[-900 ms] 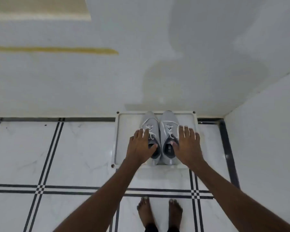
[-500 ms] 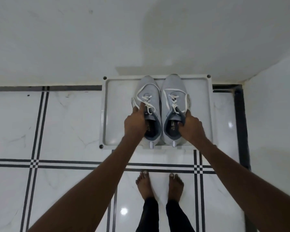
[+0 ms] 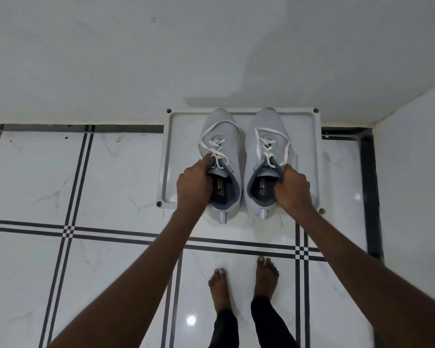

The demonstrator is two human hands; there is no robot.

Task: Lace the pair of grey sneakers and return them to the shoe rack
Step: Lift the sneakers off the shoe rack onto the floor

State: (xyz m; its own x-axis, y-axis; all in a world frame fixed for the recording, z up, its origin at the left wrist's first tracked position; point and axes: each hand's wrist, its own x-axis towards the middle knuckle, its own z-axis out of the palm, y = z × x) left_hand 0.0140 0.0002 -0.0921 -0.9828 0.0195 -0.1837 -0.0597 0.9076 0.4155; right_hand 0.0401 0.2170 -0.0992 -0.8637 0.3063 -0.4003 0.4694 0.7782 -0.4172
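Observation:
Two grey sneakers with white laces are held side by side over a white tray-like shoe rack (image 3: 176, 156) on the floor against the wall. My left hand (image 3: 192, 183) grips the left sneaker (image 3: 222, 149) at the outer edge of its collar. My right hand (image 3: 293, 187) grips the right sneaker (image 3: 266, 136) the same way. Toes point to the wall, heels toward me, past the rack's near edge. The laces run through the eyelets with loose ends draped over the uppers.
White wall (image 3: 211, 54) runs behind the rack, and a second wall (image 3: 417, 172) closes the right side. White marble floor tiles with black lines (image 3: 68, 232) spread to the left. My bare feet (image 3: 244, 285) stand just behind the rack.
My hands went from lying flat on the sneakers to gripping their collars. The sneakers now appear larger and farther apart, heels drawn past the rack's near edge toward me.

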